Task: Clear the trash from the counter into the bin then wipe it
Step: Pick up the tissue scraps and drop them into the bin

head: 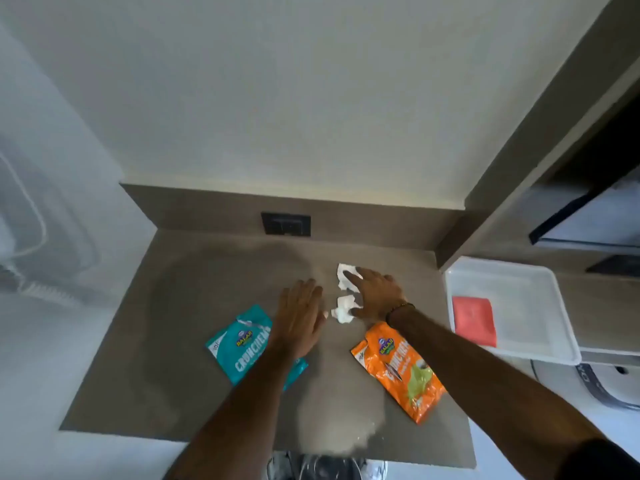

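Observation:
On the brown counter (pixel 194 306) lie a teal snack packet (pixel 239 344), an orange snack packet (pixel 401 372) and two crumpled white paper pieces (pixel 344 276), (pixel 343 308). My left hand (pixel 300 317) hovers flat with fingers spread, over the teal packet's right edge. My right hand (pixel 375 294) rests open on top of the white paper, fingers touching the far piece. Neither hand grips anything.
A white tray (pixel 540 285) holding a red cloth (pixel 473 319) sits on a shelf at the right. A black wall socket (pixel 285 224) is on the backsplash. The bin's liner (pixel 322 467) shows below the counter's front edge. A white appliance (pixel 609 379) stands at the lower right.

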Tool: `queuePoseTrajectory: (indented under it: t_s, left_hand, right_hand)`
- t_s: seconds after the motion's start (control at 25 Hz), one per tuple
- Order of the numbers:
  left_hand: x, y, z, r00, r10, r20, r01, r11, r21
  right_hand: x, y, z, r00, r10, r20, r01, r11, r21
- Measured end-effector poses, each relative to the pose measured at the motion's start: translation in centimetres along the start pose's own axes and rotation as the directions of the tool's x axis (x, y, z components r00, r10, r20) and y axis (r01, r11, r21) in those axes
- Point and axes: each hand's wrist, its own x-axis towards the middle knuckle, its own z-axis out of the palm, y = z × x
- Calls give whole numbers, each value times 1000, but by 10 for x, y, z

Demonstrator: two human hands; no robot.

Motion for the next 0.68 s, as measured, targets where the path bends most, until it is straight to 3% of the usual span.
queuePoseTrajectory:
  t_s: [0.04, 0.12, 0.28, 0.44, 0.68]
  left_hand:
    - [-1, -1, 18, 997, -57, 52, 57, 998, -1]
    - [-7, -8, 27, 992, -120, 36, 120, 993, -1]
    - [-28, -17, 35, 983, -179, 40, 179, 984, 20]
    - [-55, -12, 21, 966, -260, 13, 260, 966, 1]
    - [-134, -11, 22, 947, -320, 5, 320, 947, 11]
  right_hand:
    - [10, 2, 14, 998, -21, 61, 23, 999, -25]
    - [14, 1, 22, 999, -19, 51, 22, 997, -74]
    - [13, -7, 35, 999, -29, -12, 29, 1000, -11]
    - [-2, -10, 22, 994, 97, -44, -79, 947, 310]
    - [-53, -37, 17, 985, 121, -120, -25, 799, 601]
